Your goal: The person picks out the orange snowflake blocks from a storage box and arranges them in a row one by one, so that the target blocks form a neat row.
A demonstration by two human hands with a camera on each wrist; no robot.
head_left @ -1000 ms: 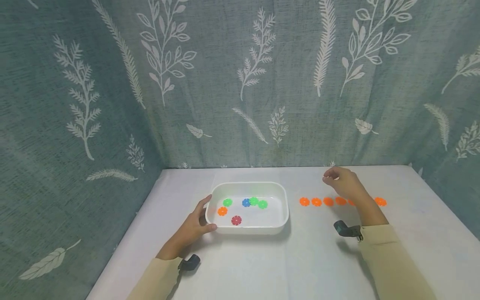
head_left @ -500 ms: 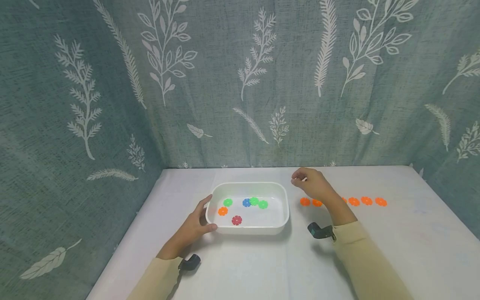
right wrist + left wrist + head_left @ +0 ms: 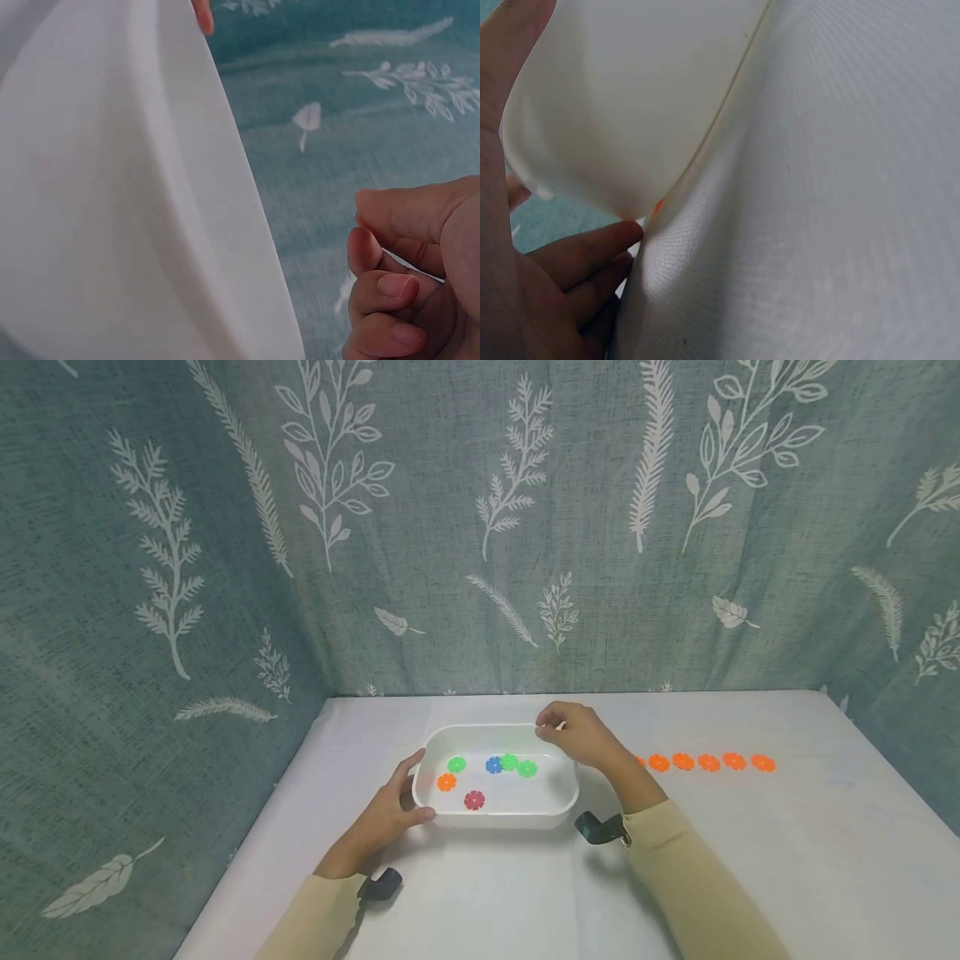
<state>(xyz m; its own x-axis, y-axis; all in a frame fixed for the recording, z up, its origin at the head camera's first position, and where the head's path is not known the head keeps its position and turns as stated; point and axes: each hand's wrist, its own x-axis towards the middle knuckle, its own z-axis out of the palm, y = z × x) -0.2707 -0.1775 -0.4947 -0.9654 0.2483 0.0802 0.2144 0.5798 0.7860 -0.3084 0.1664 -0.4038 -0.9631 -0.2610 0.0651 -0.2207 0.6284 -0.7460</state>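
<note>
My left hand (image 3: 386,814) holds the left end of a white plastic tub (image 3: 495,821), its thumb at the near corner and its fingers along the end wall. On the tub's floor lie a blue notched disc (image 3: 493,765), an orange disc (image 3: 446,782), a red disc (image 3: 474,800) and green discs (image 3: 457,765). Over the tub's far right corner hovers my right hand (image 3: 581,735). Its fingers are loosely bent and the thumb is near the index fingertip. Nothing shows between these fingers (image 3: 365,247) in the right wrist view.
A row of several orange discs (image 3: 708,763) runs along the white tabletop (image 3: 810,827) to the right of the tub; my right forearm hides its left end. Patterned green curtains (image 3: 480,610) stand behind the table and at the left.
From above the row of orange discs, my right hand has moved left to the tub's right end. More of the row now shows on its right side. The left hand and the tub stay put.
</note>
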